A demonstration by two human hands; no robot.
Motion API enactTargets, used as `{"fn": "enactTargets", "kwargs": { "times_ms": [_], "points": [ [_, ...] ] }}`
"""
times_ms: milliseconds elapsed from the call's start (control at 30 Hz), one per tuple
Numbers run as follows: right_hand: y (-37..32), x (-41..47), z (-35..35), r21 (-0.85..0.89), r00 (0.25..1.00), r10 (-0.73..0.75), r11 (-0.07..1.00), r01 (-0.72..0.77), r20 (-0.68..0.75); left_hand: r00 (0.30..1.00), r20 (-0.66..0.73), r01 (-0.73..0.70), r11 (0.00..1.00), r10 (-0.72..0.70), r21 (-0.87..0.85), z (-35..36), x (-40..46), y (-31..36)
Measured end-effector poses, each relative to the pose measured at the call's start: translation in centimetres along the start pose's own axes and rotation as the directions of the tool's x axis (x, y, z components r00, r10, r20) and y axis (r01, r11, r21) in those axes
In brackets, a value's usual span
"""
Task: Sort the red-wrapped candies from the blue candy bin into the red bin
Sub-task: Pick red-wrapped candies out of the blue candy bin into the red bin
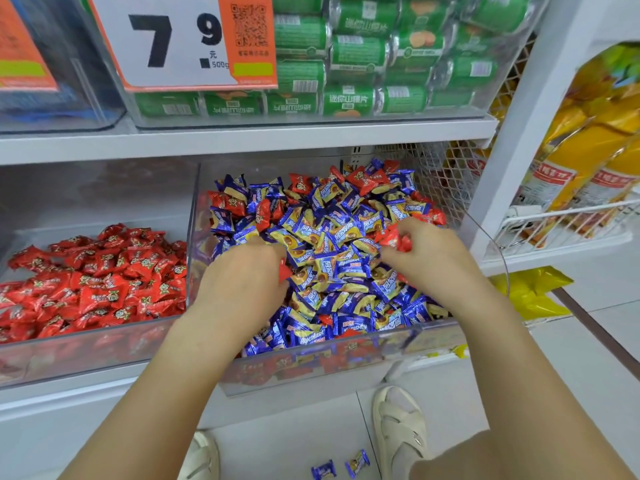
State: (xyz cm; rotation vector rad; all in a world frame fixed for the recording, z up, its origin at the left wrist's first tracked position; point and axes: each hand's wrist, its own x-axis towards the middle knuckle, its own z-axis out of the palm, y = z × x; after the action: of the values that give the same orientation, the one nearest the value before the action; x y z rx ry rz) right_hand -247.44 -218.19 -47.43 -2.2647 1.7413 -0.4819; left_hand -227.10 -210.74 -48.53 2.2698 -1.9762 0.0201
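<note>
A clear bin on the lower shelf holds a heap of blue-and-yellow wrapped candies with red-wrapped candies mixed in, mostly at the back. Both hands are in this bin. My left hand curls round a red candy that shows at its fingertips. On the bin's right side, my right hand grips several red candies. To the left stands the red bin, a clear bin filled with red-wrapped candies.
A shelf above carries a clear box of green packs and a price card. A white wire rack with yellow bags stands at the right. Two blue candies lie on the floor between my sandalled feet.
</note>
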Motion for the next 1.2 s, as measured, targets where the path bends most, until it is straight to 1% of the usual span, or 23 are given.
{"fn": "enactTargets", "kwargs": {
  "times_ms": [67,100,167,200,300,400,467,533,567,600,667,733,767,800,833,900,1000,1033,1100,1133,1200],
  "points": [
    [0.5,0.1,-1.0,0.137,0.991,0.042,0.990,-0.025,-0.125,0.994,-0.105,0.002,0.992,-0.015,-0.124,-0.4,-0.3,-0.4],
    [0.9,0.2,-1.6,0.169,0.982,0.060,0.985,-0.029,-0.181,0.985,-0.171,-0.005,0.984,-0.026,-0.179,-0.7,-0.5,-0.5],
    [1.6,0.6,-1.9,0.164,0.966,0.079,0.986,-0.039,-0.247,0.960,-0.275,-0.027,0.968,-0.045,-0.251,-1.3,-0.5,-0.5],
    [1.8,0.9,-1.8,0.144,0.964,0.076,0.989,-0.041,-0.253,0.950,-0.307,-0.029,0.958,-0.063,-0.286,-1.6,-0.5,-0.3],
    [2.1,2.0,-0.5,0.044,0.976,0.031,0.999,-0.023,-0.215,0.928,-0.344,0.001,0.924,-0.144,-0.383,-2.1,-0.5,0.2],
    [2.0,2.2,0.2,-0.079,0.997,-0.028,0.997,0.021,-0.078,0.919,-0.352,0.000,0.895,-0.177,-0.447,-2.1,-0.6,0.7],
    [1.8,2.0,0.4,-0.166,0.998,-0.065,0.984,0.064,-0.003,0.925,-0.332,0.003,0.878,-0.184,-0.479,-2.1,-0.6,0.9],
    [1.6,1.7,0.7,-0.208,0.996,-0.089,0.974,0.094,0.029,0.928,-0.314,0.013,0.857,-0.202,-0.515,-2.2,-0.5,1.0],
    [1.5,1.7,0.8,-0.209,0.995,-0.098,0.973,0.099,0.013,0.924,-0.320,0.005,0.842,-0.211,-0.539,-2.5,-0.6,1.1],
    [1.4,1.6,0.8,-0.190,0.994,-0.107,0.977,0.100,-0.029,0.915,-0.339,-0.013,0.826,-0.217,-0.564,-2.8,-0.7,1.1],
    [0.7,1.4,0.4,-0.081,0.977,-0.125,0.990,0.112,-0.173,0.887,-0.389,-0.045,0.790,-0.250,-0.611,-4.0,-1.4,0.8],
    [-0.9,1.3,0.0,0.094,0.938,-0.136,0.980,0.174,-0.317,0.844,-0.438,-0.056,0.762,-0.309,-0.645,-5.2,-2.2,-0.6],
    [-2.1,1.1,-0.2,0.187,0.921,-0.144,0.957,0.223,-0.361,0.823,-0.458,-0.050,0.759,-0.337,-0.649,-5.6,-2.6,-1.6],
    [-3.7,0.7,-0.3,0.282,0.914,-0.158,0.919,0.275,-0.375,0.807,-0.466,-0.029,0.762,-0.364,-0.646,-6.0,-3.0,-2.9],
    [-5.6,0.2,-0.1,0.371,0.913,-0.183,0.871,0.323,-0.364,0.798,-0.458,0.004,0.764,-0.392,-0.646,-6.2,-3.5,-4.4],
    [-9.3,-1.0,0.5,0.479,0.908,-0.262,0.782,0.398,-0.328,0.798,-0.386,0.092,0.727,-0.462,-0.680,-5.7,-4.0,-7.4],
    [-15.6,-2.7,2.7,0.541,0.871,-0.394,0.683,0.492,-0.294,0.777,-0.261,0.226,0.642,-0.572,-0.733,-4.2,-4.4,-12.5],
    [-17.5,-3.1,3.4,0.535,0.857,-0.424,0.671,0.514,-0.293,0.768,-0.235,0.256,0.622,-0.596,-0.740,-3.7,-4.6,-13.9],
    [-20.8,-3.5,4.9,0.466,0.836,-0.473,0.694,0.548,-0.278,0.746,-0.203,0.307,0.598,-0.635,-0.741,-3.1,-5.0,-16.0],
    [-22.0,-3.6,5.6,0.416,0.826,-0.499,0.714,0.563,-0.262,0.729,-0.202,0.332,0.597,-0.654,-0.731,-2.7,-5.2,-16.8],
    [-23.9,-3.4,6.7,0.340,0.814,-0.538,0.740,0.580,-0.217,0.697,-0.237,0.379,0.629,-0.676,-0.679,-2.1,-5.6,-18.1]
  ]
}}
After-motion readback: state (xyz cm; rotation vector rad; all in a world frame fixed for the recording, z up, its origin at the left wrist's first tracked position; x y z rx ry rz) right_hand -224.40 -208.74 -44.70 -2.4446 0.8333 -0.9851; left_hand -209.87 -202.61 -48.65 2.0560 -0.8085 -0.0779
